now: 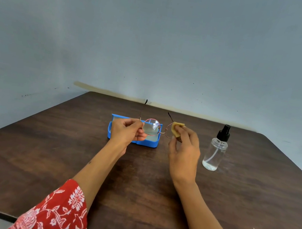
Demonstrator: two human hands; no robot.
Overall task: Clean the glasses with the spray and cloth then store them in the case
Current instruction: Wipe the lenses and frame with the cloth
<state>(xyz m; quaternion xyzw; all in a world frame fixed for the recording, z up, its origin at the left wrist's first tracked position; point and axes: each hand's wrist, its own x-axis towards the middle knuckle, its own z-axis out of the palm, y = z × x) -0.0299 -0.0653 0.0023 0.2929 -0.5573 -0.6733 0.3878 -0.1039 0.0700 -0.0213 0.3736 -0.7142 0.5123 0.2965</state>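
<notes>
Round thin-rimmed glasses are held up above the table, temples pointing away from me. My left hand pinches the frame at the left lens edge. My right hand pinches a small tan cloth around the right lens, which the cloth mostly hides. The open blue case lies on the table behind my left hand, partly hidden by it. A clear spray bottle with a black pump top stands upright to the right of my right hand, untouched.
The dark wooden table reaches to a pale blue wall at the back. Its left edge runs diagonally and its near-left corner shows at the bottom. A red floral sleeve covers my left upper arm.
</notes>
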